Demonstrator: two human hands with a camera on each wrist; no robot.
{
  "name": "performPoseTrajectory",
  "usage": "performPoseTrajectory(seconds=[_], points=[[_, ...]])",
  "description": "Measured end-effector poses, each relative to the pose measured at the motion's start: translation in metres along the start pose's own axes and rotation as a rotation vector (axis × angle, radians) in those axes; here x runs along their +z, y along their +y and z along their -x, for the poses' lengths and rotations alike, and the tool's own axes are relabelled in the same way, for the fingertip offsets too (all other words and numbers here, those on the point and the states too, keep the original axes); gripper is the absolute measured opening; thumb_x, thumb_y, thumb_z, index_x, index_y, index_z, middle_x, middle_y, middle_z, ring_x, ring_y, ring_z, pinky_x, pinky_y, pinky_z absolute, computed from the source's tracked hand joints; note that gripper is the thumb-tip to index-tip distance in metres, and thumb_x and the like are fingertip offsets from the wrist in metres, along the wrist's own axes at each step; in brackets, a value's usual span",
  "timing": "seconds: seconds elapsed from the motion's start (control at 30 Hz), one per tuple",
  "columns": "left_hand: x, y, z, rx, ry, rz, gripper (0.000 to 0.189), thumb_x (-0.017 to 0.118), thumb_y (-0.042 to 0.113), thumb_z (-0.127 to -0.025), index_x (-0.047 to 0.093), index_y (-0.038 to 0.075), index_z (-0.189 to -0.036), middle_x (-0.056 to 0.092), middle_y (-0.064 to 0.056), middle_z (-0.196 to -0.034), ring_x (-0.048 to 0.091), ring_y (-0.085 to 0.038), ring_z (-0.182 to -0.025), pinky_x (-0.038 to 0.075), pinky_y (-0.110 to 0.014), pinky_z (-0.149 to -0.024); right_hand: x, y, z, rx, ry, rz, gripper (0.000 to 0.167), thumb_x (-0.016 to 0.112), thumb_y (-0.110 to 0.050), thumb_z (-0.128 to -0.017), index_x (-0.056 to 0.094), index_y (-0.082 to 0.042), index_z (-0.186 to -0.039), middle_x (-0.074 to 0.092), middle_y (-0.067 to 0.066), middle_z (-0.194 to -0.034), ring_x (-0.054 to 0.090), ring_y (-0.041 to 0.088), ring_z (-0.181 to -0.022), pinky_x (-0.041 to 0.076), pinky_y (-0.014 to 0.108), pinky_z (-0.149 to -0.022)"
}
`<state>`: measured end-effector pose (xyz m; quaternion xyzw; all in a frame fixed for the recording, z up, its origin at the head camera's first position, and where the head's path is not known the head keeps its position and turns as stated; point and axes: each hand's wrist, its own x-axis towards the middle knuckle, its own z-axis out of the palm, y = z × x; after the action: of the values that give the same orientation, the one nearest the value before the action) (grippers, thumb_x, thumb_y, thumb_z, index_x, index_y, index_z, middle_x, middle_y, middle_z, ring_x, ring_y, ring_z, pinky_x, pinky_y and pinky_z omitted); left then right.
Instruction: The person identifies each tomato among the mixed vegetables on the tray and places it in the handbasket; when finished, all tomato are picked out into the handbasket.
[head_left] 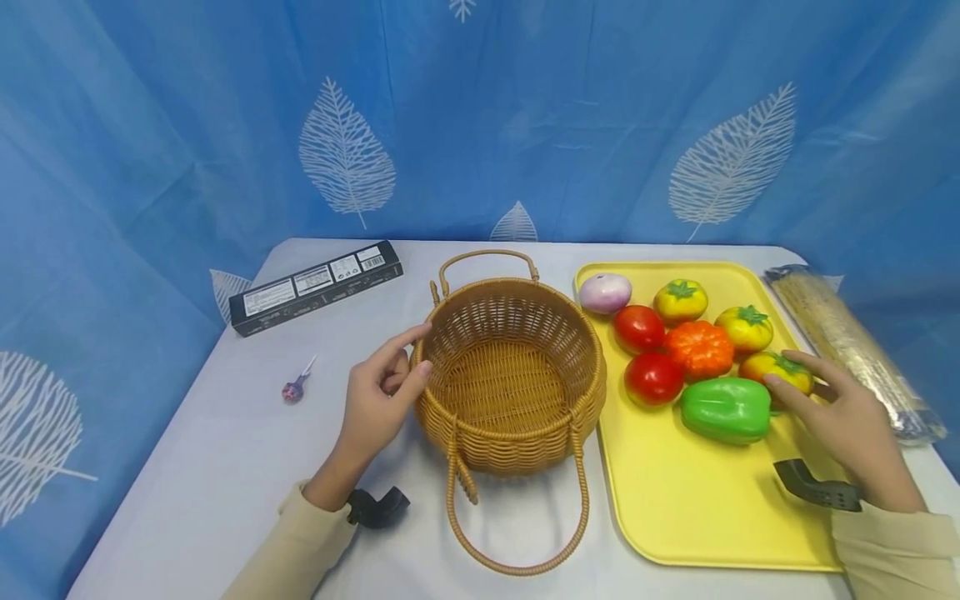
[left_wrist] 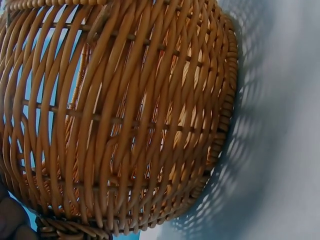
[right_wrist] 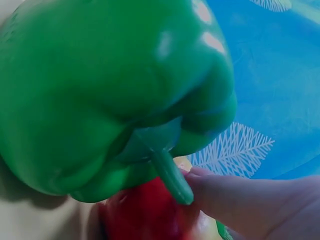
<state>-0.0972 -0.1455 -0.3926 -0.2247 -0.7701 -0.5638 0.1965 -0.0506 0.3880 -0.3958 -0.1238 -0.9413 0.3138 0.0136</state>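
Observation:
My left hand [head_left: 378, 396] holds the left rim of a round brown wicker basket [head_left: 510, 454], whose inside is bare. In the left wrist view the basket's woven side [left_wrist: 125, 110] fills most of the picture. Over the yellow tray [head_left: 697, 517], my right hand [head_left: 851, 417] grips a yellow-and-red tomato [head_left: 776, 371] between thumb and fingers. A green bell pepper [head_left: 725, 410] lies just left of that hand; in the right wrist view this pepper [right_wrist: 110, 90] hides part of the tomato [right_wrist: 150, 210].
Also on the tray are two red tomatoes [head_left: 654, 379], an orange pumpkin [head_left: 700, 350], two yellow tomatoes [head_left: 681, 301] and a purple onion [head_left: 605, 293]. A clear-wrapped bundle [head_left: 855, 346] lies right. Left are a black box [head_left: 317, 287] and a lollipop [head_left: 294, 391]. The front basket handle [head_left: 517, 571] hangs down.

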Motion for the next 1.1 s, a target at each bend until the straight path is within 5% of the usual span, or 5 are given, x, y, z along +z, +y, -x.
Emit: performPoseTrajectory(seconds=[0.7,0.8,0.87,0.93,1.1], points=[[0.0,-0.006,-0.007,-0.026,-0.017,0.074,0.044,0.066,0.001,-0.095,0.063,0.007,-0.138,0.032,0.004,-0.055,0.028,-0.008,-0.048,0.027,-0.026,-0.044,0.003,-0.007,0.003,0.035,0.145,-0.116,0.072,0.065,-0.043,-0.099,0.037,-0.015,-0.159,0.023,0.024,-0.164,0.034,0.063,-0.134,0.031,0.076,-0.099],[0.001,-0.006,-0.008,-0.016,-0.017,0.068,0.044,0.066,0.001,-0.095,0.063,0.006,-0.138,0.032,0.004,-0.055,0.027,-0.009,-0.048,0.026,-0.026,-0.044,0.003,-0.01,0.005,0.029,0.175,-0.122,0.071,0.067,-0.042,-0.098,0.04,-0.017,-0.158,0.025,0.022,-0.164,0.035,0.06,-0.136,0.051,0.044,-0.095],[0.001,-0.006,-0.008,-0.013,-0.015,0.07,0.043,0.066,0.001,-0.095,0.064,0.007,-0.138,0.032,0.004,-0.055,0.027,-0.009,-0.048,0.026,-0.026,-0.044,0.004,-0.013,0.006,0.027,0.204,-0.135,0.069,0.068,-0.041,-0.098,0.042,-0.019,-0.157,0.027,0.018,-0.164,0.036,0.056,-0.138,0.048,0.022,-0.086],[0.001,-0.007,-0.008,-0.016,-0.013,0.073,0.043,0.066,0.002,-0.095,0.064,0.008,-0.138,0.031,0.004,-0.055,0.027,-0.008,-0.048,0.026,-0.026,-0.044,0.004,-0.016,0.007,0.033,0.225,-0.159,0.067,0.068,-0.04,-0.098,0.043,-0.024,-0.157,0.025,0.012,-0.166,0.034,0.05,-0.142,0.044,0.017,-0.088],[0.002,-0.007,-0.002,-0.035,-0.013,0.074,0.042,0.066,0.003,-0.096,0.065,0.01,-0.138,0.031,0.005,-0.055,0.026,-0.007,-0.049,0.025,-0.025,-0.044,0.002,-0.028,0.012,0.044,0.268,-0.214,0.064,0.067,-0.037,-0.099,0.041,-0.031,-0.157,0.025,0.001,-0.167,0.03,0.033,-0.149,0.033,0.038,-0.116]])
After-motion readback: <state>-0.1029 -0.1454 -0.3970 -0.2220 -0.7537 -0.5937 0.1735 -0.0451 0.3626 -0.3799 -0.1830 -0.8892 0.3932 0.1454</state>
